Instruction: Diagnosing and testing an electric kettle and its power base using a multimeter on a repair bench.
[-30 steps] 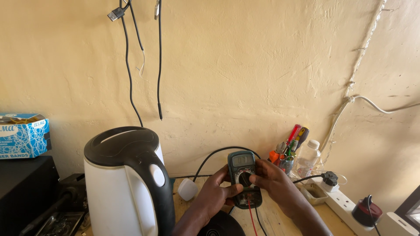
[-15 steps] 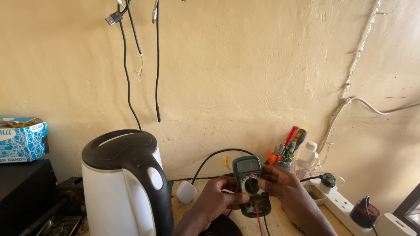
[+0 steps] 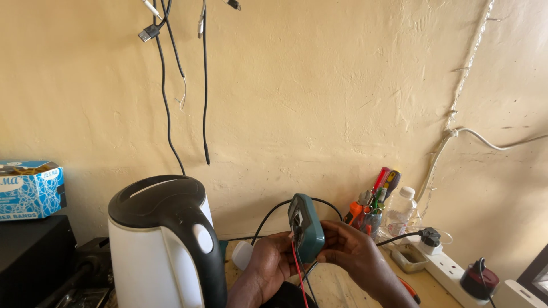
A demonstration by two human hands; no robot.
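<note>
Both my hands hold a small dark green multimeter point(image 3: 306, 227) upright above the bench, turned so its side faces me. My left hand point(image 3: 273, 263) grips it from the lower left. My right hand point(image 3: 354, 251) wraps around its back and right side. A red lead and a black lead point(image 3: 299, 274) hang down from the meter between my hands. A white electric kettle with a black lid and handle point(image 3: 165, 245) stands just left of my left hand.
A cup of screwdrivers and pliers point(image 3: 372, 206) and a clear plastic bottle point(image 3: 401, 210) stand against the wall at the right. A white power strip point(image 3: 456, 272) with plugs lies further right. Cables point(image 3: 166, 102) hang down the wall. A blue box point(image 3: 28, 189) sits on black equipment at left.
The multimeter has been turned from face-on to edge-on, and my hands have shifted around it. The view has drifted a little to the right.
</note>
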